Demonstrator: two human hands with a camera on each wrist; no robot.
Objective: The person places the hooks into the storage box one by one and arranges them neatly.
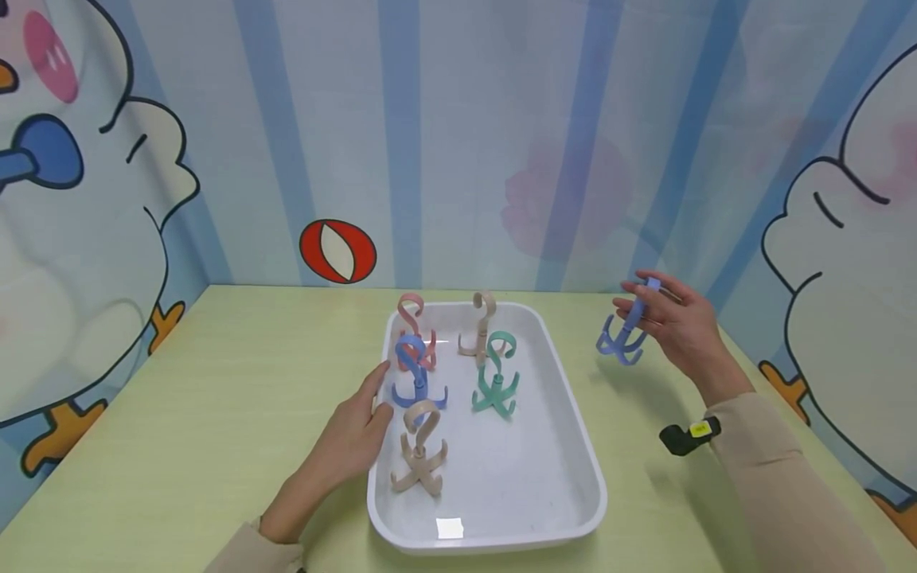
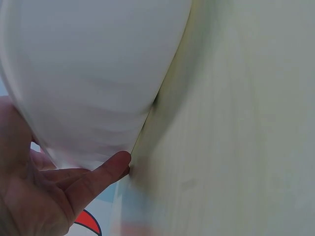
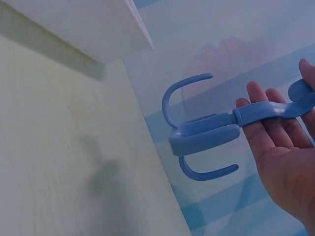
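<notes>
My right hand (image 1: 680, 326) holds a blue rotating four-prong hook (image 1: 634, 318) by its curved top, raised over the table to the right of a white tray (image 1: 526, 469). In the right wrist view, the hook's prongs (image 3: 204, 140) point away from the palm, and its stem lies across the fingers. My left hand (image 1: 351, 438) grips the tray's left side, fingers against the outer wall (image 2: 93, 83). Inside the tray stand a pink hook (image 1: 411, 303), another blue hook (image 1: 419, 386), a green hook (image 1: 497, 390) and two beige hooks, one near (image 1: 419, 465) and one far (image 1: 484, 318).
The pale green table (image 1: 236, 382) runs back to a blue striped curtain (image 1: 458, 159) with cartoon prints. Cartoon side panels border the table at left and right. A black strap with a yellow label (image 1: 700, 430) is on the right wrist.
</notes>
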